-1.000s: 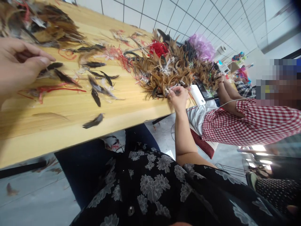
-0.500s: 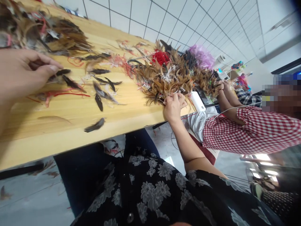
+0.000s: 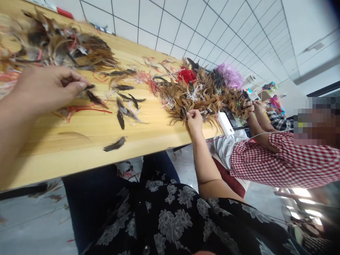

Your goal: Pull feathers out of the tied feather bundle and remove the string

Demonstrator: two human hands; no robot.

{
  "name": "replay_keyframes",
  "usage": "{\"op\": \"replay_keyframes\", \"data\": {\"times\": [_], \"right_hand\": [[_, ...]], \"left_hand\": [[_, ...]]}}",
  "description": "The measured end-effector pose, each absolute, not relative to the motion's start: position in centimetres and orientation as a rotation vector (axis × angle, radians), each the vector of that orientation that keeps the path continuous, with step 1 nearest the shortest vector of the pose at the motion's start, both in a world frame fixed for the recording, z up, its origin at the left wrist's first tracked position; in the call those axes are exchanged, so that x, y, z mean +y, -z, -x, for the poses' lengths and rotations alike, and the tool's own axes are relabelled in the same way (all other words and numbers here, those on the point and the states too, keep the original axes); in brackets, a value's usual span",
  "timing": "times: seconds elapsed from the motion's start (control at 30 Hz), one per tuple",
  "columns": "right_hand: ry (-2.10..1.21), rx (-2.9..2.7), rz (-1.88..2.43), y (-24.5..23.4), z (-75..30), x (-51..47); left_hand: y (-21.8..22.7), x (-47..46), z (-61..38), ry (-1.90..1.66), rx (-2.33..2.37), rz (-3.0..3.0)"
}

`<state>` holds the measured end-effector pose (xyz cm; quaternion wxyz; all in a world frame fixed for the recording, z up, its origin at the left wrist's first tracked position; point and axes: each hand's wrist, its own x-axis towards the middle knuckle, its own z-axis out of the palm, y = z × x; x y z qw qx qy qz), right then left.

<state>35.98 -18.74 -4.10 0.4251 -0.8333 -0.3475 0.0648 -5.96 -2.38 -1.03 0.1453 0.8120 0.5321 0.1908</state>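
On the left of the table, my left hand is closed in a pinch, its thumb and forefinger on a small dark feather. Another dark feather and red threads lie just under those fingertips. My right hand is at the near edge of a big bunch of brown feathers. Its thumb and forefinger are pinched at a dark feather there; the exact grip is small and hard to see. Several loose dark feathers lie on the wood between the hands.
A heap of brown and grey feathers lies at the far left. Beyond my right hand are a red bundle, purple feathers, a white power bank and a phone. A co-worker in a checked shirt sits at right.
The view has shifted a little, so the table things appear lower and further right. My right hand's fingers, earlier spread along the feather bunch, are now drawn together in a pinch. My left hand stays pinched.
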Motion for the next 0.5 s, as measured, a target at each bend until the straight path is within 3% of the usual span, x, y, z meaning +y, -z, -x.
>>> {"op": "replay_keyframes", "data": {"times": [0.17,0.3,0.5], "right_hand": [[0.181,-0.845,2.289,3.1,-33.8,-20.0],[0.374,-0.988,2.19,1.6,-31.4,-20.7],[0.236,-1.55,2.111,0.8,-24.9,-19.1]], "left_hand": [[-2.2,-4.8,4.4,-0.448,1.665,-2.21],[-1.2,-4.7,4.5,-0.693,1.568,-2.203],[-0.2,-5.8,3.8,-1.091,1.185,-2.435]]}}
